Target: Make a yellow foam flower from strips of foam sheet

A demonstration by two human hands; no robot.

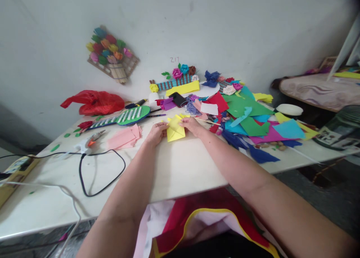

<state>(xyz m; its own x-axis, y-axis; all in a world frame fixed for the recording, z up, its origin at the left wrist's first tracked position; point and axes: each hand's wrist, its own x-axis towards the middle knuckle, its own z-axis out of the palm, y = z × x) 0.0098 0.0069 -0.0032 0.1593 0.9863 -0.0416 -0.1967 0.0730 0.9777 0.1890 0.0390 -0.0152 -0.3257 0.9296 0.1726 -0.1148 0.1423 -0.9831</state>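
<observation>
Folded yellow paper [176,132] is held between my two hands, low over the white table [180,171]. My left hand [158,133] pinches its left edge. On the upper right edge, the fingers of my right hand [194,126] are closed. Creases run across the paper's front, and small yellow points stick up along its top. Beside my left hand lies a stack of pink paper pieces [125,138]. A thin wooden stick [208,121] lies just past my right hand.
At left are a glue gun [86,145] with a looping black cord, pliers [97,136] and a red plastic bag [101,103]. Coloured paper sheets [247,108] and scraps spread over the right side, near a large jar [340,126]. A black phone [177,99] lies farther back.
</observation>
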